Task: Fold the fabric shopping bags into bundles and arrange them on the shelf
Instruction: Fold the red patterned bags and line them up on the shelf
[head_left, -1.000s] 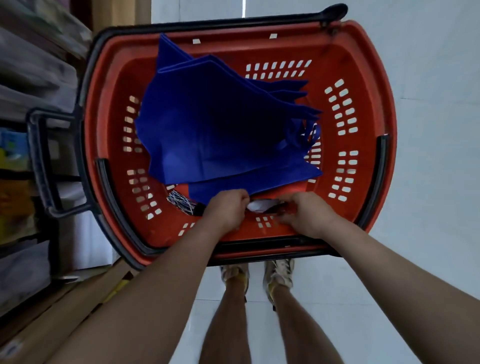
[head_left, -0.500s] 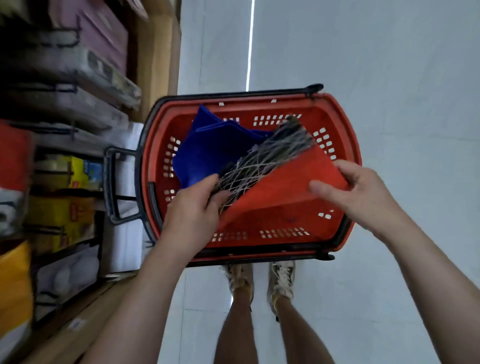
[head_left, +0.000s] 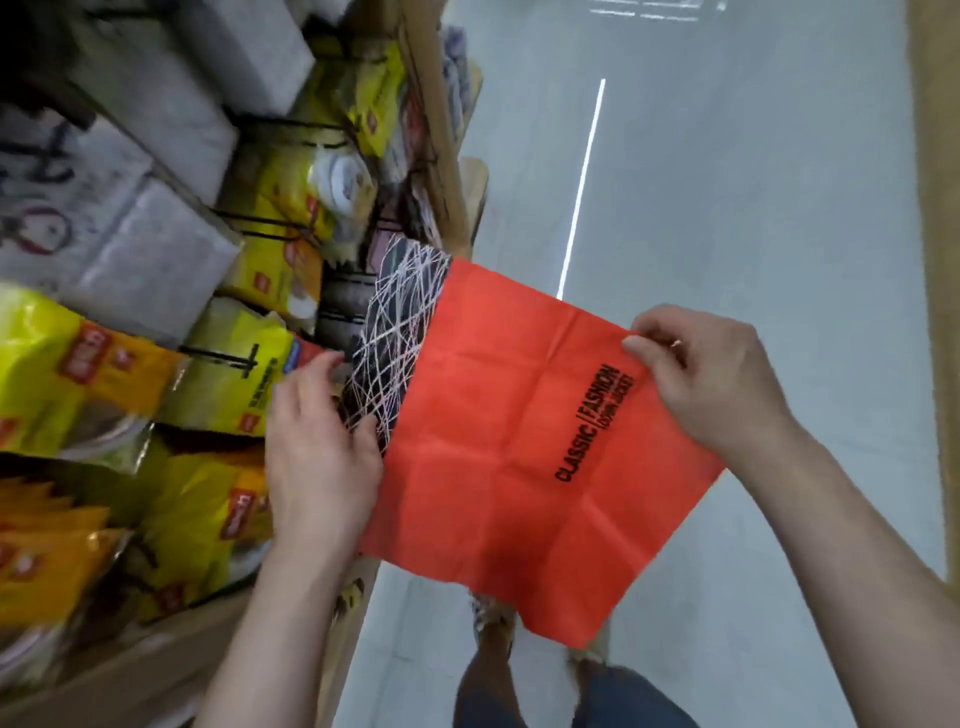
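While we held the red fabric bag (head_left: 493, 441) spread flat in the air, yellow packets (head_left: 228, 374) with red labels too blurred to read lay on the shelf (head_left: 434, 156) left of the bag. Our left hand (head_left: 322, 452) gripped the bag's black-and-white line-patterned left edge. Black print on the bag read "CLASSIC | FASHION". Our right hand (head_left: 711, 379) pinched the bag's right edge, just beside that print.

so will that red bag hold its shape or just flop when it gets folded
Probably floppy: the red bag hangs as a loose sheet between the left hand and the right hand, lower corner drooping. Likely light, since pinches at two edges carry it. Its crease grid suggests it folds readily along those lines, though it may spring open.
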